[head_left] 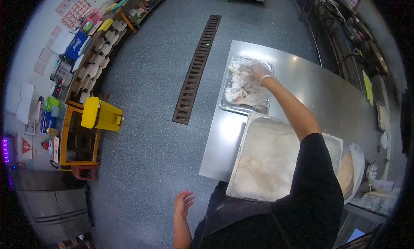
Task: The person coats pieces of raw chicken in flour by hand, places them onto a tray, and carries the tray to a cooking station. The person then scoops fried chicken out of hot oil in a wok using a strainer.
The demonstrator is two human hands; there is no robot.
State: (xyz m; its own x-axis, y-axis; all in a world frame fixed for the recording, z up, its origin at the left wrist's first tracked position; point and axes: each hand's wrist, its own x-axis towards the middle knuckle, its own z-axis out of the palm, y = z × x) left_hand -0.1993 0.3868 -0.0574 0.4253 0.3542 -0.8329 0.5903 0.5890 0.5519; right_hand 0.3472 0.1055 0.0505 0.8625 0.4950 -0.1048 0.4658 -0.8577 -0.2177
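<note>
Right hand (258, 73) is resting down in the metal tray (230, 105), which is sitting on the desk (319, 93) just beyond the white bin (239, 158), on the side away from the person. Tray and bin edges are meeting closely; cannot tell whether they are touching or overlapping. White-coated pieces (239, 96) are lying in that tray, bunched along its length and taking up most of it; right-hand fingers are sitting among them at the side farther from the bin. Cannot tell whether those fingers are gripping a piece or only pressing on the heap: the hand's back is hiding the tips. Pale powder (267, 158) is covering the bin floor, and the right arm is stretching over it. Left hand (185, 202) is hanging free, well to the left of the bin and clear of the desk, fingers loosely spread and slightly curled, holding nothing. Plastic bag (355, 171) with tan contents is standing just right of the bin. Judging from that, the step in hand is handling or arranging coated pieces in the tray, one-handed. The next move is probably calling for a light touch, so coating is staying on, and for keeping pieces inside the tray rim.
</note>
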